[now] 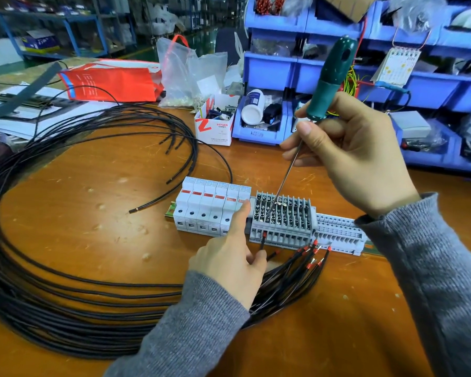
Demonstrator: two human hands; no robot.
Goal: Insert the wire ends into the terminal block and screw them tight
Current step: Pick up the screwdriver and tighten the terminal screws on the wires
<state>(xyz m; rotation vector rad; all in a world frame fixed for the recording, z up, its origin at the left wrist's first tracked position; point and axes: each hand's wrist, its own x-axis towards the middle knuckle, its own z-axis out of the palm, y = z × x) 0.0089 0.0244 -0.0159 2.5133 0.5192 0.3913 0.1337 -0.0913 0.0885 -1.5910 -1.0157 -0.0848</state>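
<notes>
Where blue bins point(269, 69) rise, wires point(65, 295) cover the wooden bench point(93, 202).

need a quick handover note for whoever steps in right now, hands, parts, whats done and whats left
Right hand: grips the green screwdriver, its tip down in the left end of the grey terminal block.
Left hand: holds one black wire against the block's front, its red ferrule at the leftmost slot; forefinger braces the block's left side.
Done: at most that one wire is inserted; whether it is tight cannot be told.
Left: the other ferruled wire ends lie loose before the block, to be inserted and screwed.
</notes>
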